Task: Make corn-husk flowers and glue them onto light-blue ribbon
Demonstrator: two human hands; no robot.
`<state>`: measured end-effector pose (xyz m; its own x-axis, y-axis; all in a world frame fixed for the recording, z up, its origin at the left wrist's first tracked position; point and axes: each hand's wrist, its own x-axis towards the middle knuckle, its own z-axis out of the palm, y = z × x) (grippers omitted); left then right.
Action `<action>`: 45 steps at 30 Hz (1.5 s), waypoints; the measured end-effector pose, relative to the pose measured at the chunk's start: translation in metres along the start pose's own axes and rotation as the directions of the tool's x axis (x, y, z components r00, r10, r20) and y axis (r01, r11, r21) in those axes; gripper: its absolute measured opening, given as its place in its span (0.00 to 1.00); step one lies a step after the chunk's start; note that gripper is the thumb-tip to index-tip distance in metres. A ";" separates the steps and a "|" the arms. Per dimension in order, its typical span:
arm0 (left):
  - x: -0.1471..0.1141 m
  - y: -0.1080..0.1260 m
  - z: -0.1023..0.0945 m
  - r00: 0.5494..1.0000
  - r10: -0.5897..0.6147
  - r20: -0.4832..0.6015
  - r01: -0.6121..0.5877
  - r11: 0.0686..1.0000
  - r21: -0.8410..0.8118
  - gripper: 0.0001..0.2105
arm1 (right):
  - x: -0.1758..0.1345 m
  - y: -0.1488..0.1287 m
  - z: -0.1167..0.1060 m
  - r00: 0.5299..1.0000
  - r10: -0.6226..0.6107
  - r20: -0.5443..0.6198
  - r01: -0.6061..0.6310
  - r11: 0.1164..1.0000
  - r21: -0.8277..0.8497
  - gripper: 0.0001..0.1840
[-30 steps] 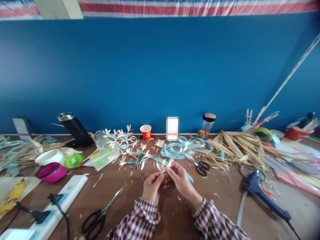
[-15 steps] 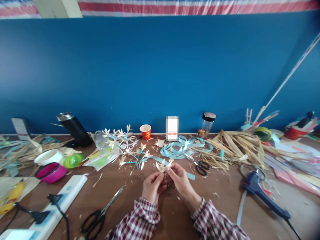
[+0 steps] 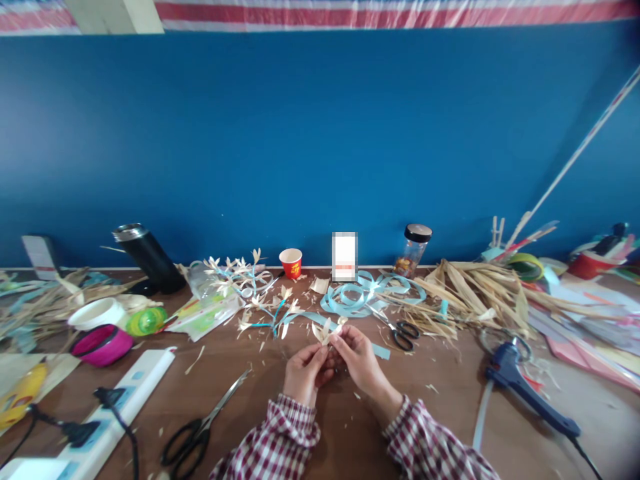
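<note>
My left hand (image 3: 306, 372) pinches the base of a small cream flower (image 3: 325, 331) made of dried husk petals. Thumb and fingers of my right hand (image 3: 363, 360) close on the same flower from the right, and the fingertips of both hands nearly meet. The flower's lower end is hidden behind my fingers. Just beyond my hands lie a finished-looking sprig of similar flowers (image 3: 275, 313) on blue stems and a loose coil of light blue ribbon (image 3: 345, 297). Small scissors (image 3: 404, 335) rest to the right of the ribbon.
Large black scissors (image 3: 193, 440) and a white power strip (image 3: 125, 407) lie at left. A blue glue gun (image 3: 530, 387) is at right, below dried corn husks (image 3: 475, 293). Along the wall stand a black flask (image 3: 153, 260), a red paper cup (image 3: 291, 265) and a jar (image 3: 413, 252).
</note>
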<state>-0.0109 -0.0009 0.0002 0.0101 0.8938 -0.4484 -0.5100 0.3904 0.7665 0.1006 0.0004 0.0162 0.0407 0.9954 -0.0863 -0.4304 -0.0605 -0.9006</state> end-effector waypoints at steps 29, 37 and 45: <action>-0.006 0.005 0.004 1.000 0.022 0.007 -0.021 1.000 -0.010 0.15 | -0.002 0.002 0.000 0.999 -0.052 -0.016 0.050 0.994 -0.094 0.18; -0.006 0.005 0.004 1.000 0.026 0.010 -0.027 1.000 0.010 0.15 | -0.002 0.002 0.000 0.998 -0.064 0.013 0.065 0.992 -0.105 0.17; -0.006 0.004 0.004 0.999 0.032 0.002 -0.032 0.999 0.021 0.16 | -0.002 -0.001 0.001 0.997 -0.073 0.005 0.073 0.989 -0.126 0.18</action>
<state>-0.0096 -0.0041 0.0080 -0.0047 0.9060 -0.4232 -0.4915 0.3665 0.7900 0.0999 -0.0016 0.0175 0.0674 0.9976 -0.0178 -0.3088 0.0039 -0.9511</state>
